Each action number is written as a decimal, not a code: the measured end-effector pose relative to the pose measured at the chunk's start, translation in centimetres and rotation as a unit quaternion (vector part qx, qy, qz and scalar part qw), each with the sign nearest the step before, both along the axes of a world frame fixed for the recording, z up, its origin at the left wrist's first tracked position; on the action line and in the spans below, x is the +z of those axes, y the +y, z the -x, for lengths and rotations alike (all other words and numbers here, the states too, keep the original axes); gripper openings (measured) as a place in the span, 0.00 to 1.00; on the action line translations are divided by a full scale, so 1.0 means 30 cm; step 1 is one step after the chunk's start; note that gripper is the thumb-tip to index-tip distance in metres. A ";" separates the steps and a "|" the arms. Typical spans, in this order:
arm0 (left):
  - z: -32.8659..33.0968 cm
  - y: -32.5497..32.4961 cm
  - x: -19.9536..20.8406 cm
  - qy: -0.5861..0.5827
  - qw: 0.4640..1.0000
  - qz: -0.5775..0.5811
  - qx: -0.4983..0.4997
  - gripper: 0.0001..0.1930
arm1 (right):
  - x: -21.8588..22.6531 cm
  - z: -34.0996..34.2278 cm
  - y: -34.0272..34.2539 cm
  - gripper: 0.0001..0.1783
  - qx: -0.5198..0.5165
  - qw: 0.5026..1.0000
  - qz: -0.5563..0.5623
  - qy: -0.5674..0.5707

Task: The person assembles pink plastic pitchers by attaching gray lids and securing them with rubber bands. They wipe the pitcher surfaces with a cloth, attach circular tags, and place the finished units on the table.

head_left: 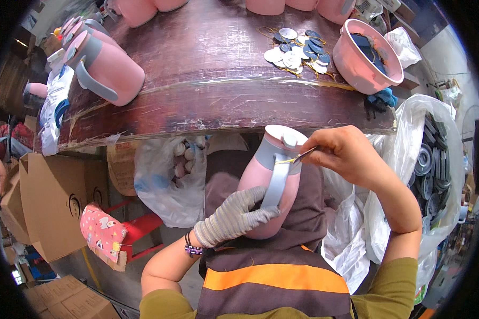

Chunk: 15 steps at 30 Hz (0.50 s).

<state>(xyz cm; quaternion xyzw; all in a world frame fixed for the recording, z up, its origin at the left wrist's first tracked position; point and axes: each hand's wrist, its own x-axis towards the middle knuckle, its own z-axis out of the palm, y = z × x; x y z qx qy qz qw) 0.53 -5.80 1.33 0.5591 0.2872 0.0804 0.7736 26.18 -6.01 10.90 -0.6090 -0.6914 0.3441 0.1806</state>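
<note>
A pink vacuum jug (252, 177) with a grey collar, white lid and grey handle (277, 184) leans upright in my lap. My left hand (238, 217), in a grey knit glove, is closed around the jug's lower body and the bottom of its handle. My bare right hand (347, 154) pinches a dark hang tag (305, 154) beside the top of the handle. From the tag, a gold cord (285, 160) runs across the upper handle. My fingers hide part of the tag.
On the dark wooden table (197, 90) lie a pile of black and white tags (298, 50), a pink tub (367, 77) and more pink jugs (117, 74). Plastic bags (170, 186) and a bag of grey lids (431, 165) flank me. A red stool (143, 228) stands left, near cartons (58, 202).
</note>
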 end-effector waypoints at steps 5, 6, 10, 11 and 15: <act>0.023 -0.018 0.004 -0.027 1.000 -0.005 0.002 0.13 | -0.114 -0.058 0.024 0.20 -0.197 0.971 0.083 0.104; 0.026 -0.018 0.005 -0.037 0.999 -0.004 0.001 0.13 | -0.148 -0.082 0.026 0.20 -0.241 0.957 0.068 0.147; 0.051 -0.027 0.032 -0.017 0.992 -0.115 -0.050 0.13 | -0.234 -0.203 0.037 0.18 -0.331 0.895 0.037 0.295; 0.054 -0.025 0.061 -0.024 0.993 -0.110 -0.043 0.13 | -0.240 -0.193 0.023 0.18 -0.326 0.890 0.042 0.316; 0.091 0.023 0.174 -0.072 0.993 -0.056 0.073 0.12 | -0.186 -0.053 -0.105 0.18 -0.140 0.902 0.114 0.393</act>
